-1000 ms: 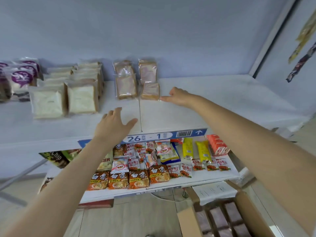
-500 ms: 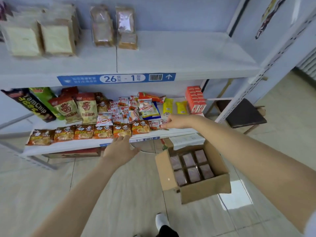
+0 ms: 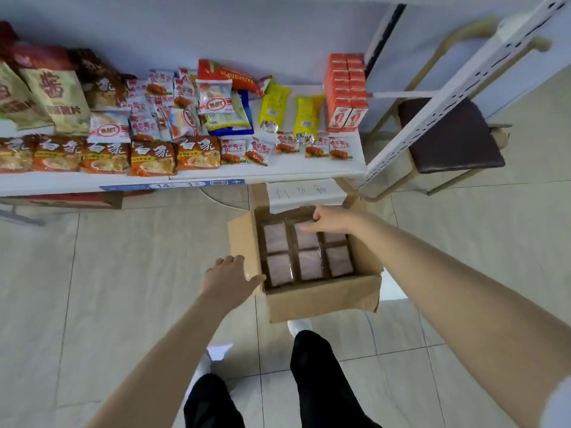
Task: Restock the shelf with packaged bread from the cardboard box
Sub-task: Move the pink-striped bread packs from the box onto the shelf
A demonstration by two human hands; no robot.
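On the floor [image 3: 123, 273] before the shelf [image 3: 278, 172], the open cardboard box [image 3: 321, 299] lay long axis left to right, its packaged bread [image 3: 309, 267] face-up in two rows, the right hand [image 3: 332, 219] resting near-straight fingers [image 3: 306, 229] on a back packet [image 3: 306, 242], the left hand [image 3: 227, 278] spread open at the left flap [image 3: 242, 239].

Past the fingers [image 3: 230, 261] of the left hand [image 3: 227, 278] we read "14" and "1" on the blue shelf-edge label [image 3: 173, 184], "白象" on the orange noodle packets [image 3: 153, 157] farther still, and only illegible handwriting on the white paper [image 3: 304, 191] just beyond the fingers [image 3: 312, 227] of the right hand [image 3: 332, 219].
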